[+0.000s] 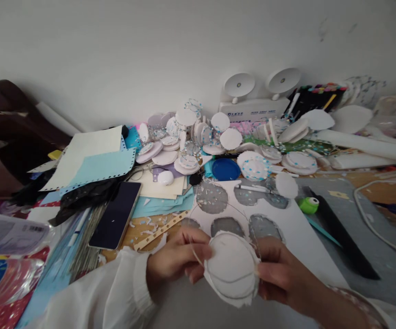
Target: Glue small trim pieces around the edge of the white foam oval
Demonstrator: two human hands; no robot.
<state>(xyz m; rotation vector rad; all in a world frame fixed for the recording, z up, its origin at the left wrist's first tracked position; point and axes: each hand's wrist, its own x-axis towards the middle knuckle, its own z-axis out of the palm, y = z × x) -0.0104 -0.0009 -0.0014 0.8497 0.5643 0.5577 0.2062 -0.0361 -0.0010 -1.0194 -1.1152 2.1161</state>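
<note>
White disc (232, 268) between both hands.

Plain white wall (150, 45) behind desk (372, 180)

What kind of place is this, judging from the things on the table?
Probably a home craft desk set against a wall. Both hands hold a white paper disc with a wire ring on it. Behind lie a heap of finished white discs, a sheet with round holes cut out, and coloured markers.
</note>
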